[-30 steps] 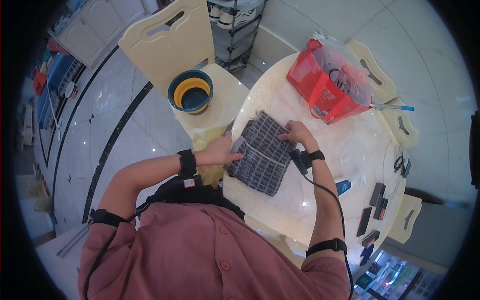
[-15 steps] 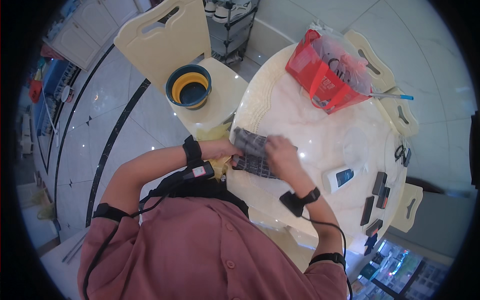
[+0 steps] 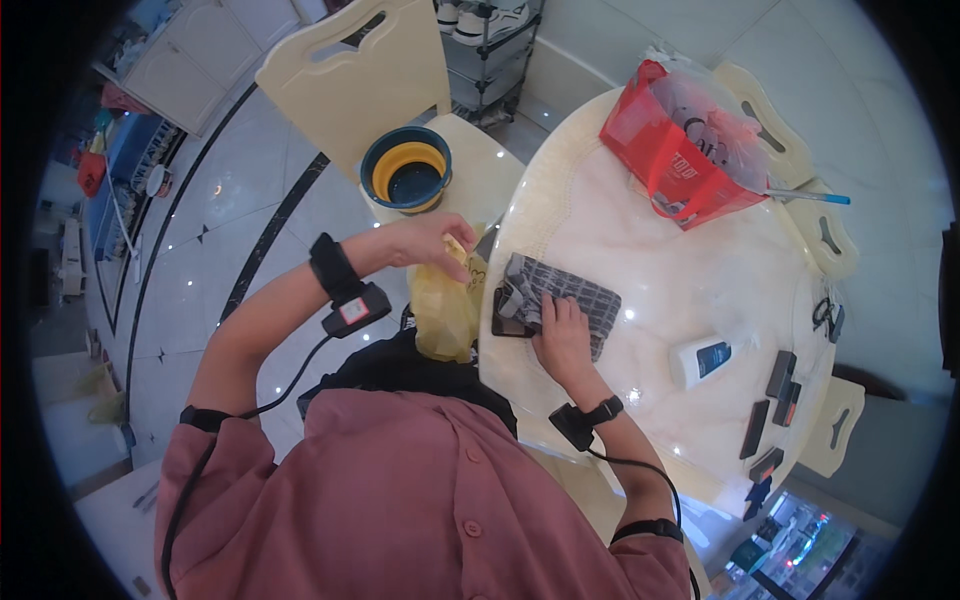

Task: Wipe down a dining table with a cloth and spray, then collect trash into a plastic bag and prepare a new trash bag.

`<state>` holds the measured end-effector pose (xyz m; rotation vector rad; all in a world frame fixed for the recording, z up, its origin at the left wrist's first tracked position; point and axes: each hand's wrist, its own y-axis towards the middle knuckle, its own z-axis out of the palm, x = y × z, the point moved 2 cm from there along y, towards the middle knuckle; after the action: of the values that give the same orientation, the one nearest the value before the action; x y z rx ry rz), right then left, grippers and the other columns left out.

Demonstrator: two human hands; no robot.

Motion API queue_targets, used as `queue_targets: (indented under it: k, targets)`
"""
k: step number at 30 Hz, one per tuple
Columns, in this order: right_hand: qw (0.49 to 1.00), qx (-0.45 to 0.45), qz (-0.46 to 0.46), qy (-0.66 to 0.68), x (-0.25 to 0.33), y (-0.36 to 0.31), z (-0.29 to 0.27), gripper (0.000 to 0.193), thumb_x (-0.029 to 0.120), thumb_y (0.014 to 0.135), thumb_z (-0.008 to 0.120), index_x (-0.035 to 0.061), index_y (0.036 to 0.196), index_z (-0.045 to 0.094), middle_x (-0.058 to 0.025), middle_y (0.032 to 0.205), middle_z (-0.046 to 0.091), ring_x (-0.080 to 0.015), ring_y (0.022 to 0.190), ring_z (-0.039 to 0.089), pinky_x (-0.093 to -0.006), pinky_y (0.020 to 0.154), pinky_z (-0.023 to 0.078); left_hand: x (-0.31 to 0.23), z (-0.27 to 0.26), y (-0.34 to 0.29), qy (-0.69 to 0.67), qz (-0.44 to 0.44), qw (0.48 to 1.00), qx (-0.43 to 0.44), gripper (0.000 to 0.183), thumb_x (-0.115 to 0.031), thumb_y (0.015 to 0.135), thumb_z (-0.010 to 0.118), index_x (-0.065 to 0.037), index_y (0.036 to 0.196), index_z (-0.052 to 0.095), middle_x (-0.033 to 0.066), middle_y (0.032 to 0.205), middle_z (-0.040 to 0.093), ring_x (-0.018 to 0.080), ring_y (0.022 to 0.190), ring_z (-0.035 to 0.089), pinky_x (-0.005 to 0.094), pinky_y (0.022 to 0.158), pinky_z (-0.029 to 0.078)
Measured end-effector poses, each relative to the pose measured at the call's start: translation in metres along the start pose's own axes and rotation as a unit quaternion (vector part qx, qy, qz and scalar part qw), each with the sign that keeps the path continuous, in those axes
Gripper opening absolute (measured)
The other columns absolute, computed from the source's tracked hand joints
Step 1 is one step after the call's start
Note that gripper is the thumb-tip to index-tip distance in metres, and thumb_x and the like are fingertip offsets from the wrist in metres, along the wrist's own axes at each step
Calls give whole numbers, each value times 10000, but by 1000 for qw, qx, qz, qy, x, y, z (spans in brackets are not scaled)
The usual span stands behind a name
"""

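Note:
My left hand (image 3: 432, 243) is raised beside the table's left edge, its thumb and fingers curled around the top of a thin yellow plastic bag (image 3: 447, 315). The bag hangs down over my dark-clothed lap. On the table lies a grey checked cloth (image 3: 585, 292), partly folded, its left end bunched up. My right hand (image 3: 566, 340) rests on this cloth with the fingers stretched out and slightly apart. From under the cloth's left side a flat dark object (image 3: 508, 322) sticks out near the table edge; the cloth hides the rest of it.
A red shopping bag (image 3: 660, 150) stands at the table's back. Toward the right are a white bottle (image 3: 700, 362), several dark blocks (image 3: 755, 430) and scissors (image 3: 824, 312). A dark-and-yellow bucket (image 3: 408, 170) sits on a cream chair (image 3: 365, 70) at the table's left.
My left hand has left the cloth and moved up and left to the yellow bag. My right hand has settled lower on the cloth, which now lies flatter, and the dark object shows.

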<state>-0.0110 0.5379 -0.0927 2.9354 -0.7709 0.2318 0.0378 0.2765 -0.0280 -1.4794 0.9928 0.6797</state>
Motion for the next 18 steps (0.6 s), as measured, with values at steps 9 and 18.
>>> queue_targets:
  k: [9,18]
  targets:
    - [997,-15,36,73,-8,7,-14,464,82,616,630,-22,1050,501,-163,956,501,-320,948,487,-381,744,412,9,-20,-53,286,127,923,-225,242,-100,666,671,0,867,581,176,915,550,345,896,513,379,761,423]
    - [580,-273,147,753,16,5,-110,334,-27,805,546,-6,1136,503,-73,1102,553,-178,991,528,-306,870,414,-11,-24,-55,137,124,934,-305,195,-179,816,573,16,827,577,87,625,551,178,575,533,293,528,415]
